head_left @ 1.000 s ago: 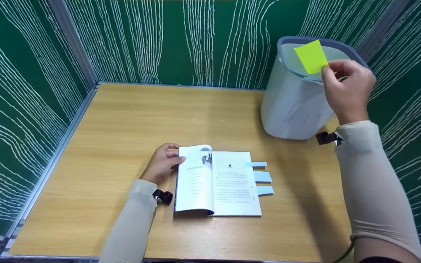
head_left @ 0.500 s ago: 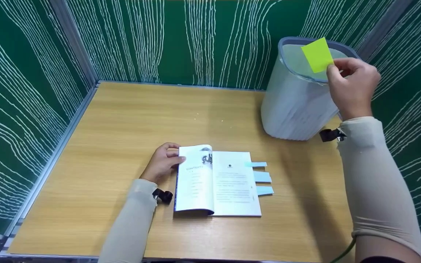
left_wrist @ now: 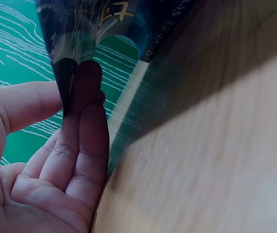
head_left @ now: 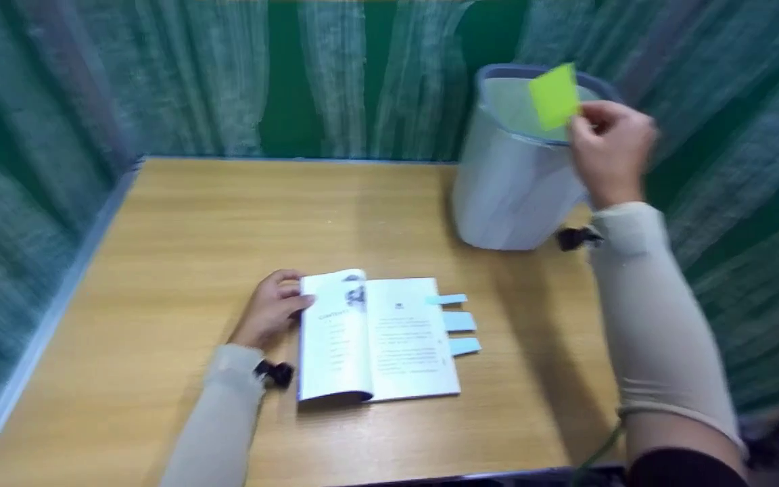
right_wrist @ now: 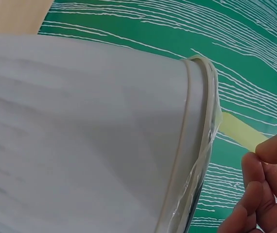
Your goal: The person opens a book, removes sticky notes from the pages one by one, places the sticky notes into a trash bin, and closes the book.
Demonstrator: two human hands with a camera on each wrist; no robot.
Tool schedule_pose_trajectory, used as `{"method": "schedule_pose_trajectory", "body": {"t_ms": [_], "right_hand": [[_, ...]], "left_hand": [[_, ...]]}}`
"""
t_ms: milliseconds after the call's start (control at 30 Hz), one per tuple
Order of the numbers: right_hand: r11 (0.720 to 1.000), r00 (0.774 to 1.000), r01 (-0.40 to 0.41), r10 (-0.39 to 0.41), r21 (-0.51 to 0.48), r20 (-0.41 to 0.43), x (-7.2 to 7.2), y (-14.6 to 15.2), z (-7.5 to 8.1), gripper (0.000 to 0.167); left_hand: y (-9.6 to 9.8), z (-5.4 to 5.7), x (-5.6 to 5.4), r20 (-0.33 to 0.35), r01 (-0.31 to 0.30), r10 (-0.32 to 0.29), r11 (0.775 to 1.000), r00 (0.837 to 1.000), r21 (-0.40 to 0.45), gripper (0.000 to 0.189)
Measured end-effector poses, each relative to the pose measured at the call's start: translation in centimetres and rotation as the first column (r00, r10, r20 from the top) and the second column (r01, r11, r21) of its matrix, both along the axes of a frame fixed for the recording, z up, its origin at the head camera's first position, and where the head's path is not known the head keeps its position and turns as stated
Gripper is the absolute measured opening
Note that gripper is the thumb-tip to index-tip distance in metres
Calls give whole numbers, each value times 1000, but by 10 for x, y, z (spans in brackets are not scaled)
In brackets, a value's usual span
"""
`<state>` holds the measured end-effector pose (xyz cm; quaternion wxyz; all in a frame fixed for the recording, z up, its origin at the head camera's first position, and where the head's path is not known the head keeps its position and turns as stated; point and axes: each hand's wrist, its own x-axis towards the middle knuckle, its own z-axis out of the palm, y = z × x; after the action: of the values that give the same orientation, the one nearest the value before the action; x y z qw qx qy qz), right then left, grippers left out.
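Observation:
My right hand (head_left: 612,149) pinches a yellow-green sticky note (head_left: 554,98) by its lower corner, over the mouth of a pale trash bin (head_left: 518,182) with a grey rim and a liner. In the right wrist view the note (right_wrist: 243,131) shows beside the bin's rim, thumb and fingertip meeting on it. An open book (head_left: 410,345) lies on the table, its left side raised. Its left edge sits between the thumb and fingers of my left hand (head_left: 271,308). The left wrist view shows the dark cover (left_wrist: 114,24) gripped there, fingers behind it.
Several pale blue sticky tabs (head_left: 460,322) stick out from the book's right edge. The wooden table (head_left: 261,210) is bounded by green walls (head_left: 281,81) with white lines. A green cord (head_left: 599,452) hangs by the right arm.
The head view has shifted and blurred, so the whole scene sits further left. The right hand stays over the bin, with the note slightly turned. The left hand keeps its hold on the book.

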<state>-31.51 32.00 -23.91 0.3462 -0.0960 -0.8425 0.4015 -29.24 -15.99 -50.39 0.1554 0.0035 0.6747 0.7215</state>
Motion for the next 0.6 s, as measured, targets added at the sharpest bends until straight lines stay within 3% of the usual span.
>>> {"method": "schedule_pose_trajectory", "body": {"t_ms": [100,200,333,600], "right_hand": [[997,998,47,-45,67,-38,2,8,-2,24],[997,1000,-8,10,71,-26,-9,-15,-7,23],[996,995,-88,87,13,41,-17,-38,-6,25],[995,991,-103,102,12,83,-24,-34,5,27]], "left_hand": [[5,1,2,10,21,-21,1000,1000,-5,53],[-19,4,12,29,-8,10,997,1000,-76,56],[-35,7,21,42,-45,52,990,998,-133,57],[-21,2,15,-5,-66,66,997,998,-45,54]]}}
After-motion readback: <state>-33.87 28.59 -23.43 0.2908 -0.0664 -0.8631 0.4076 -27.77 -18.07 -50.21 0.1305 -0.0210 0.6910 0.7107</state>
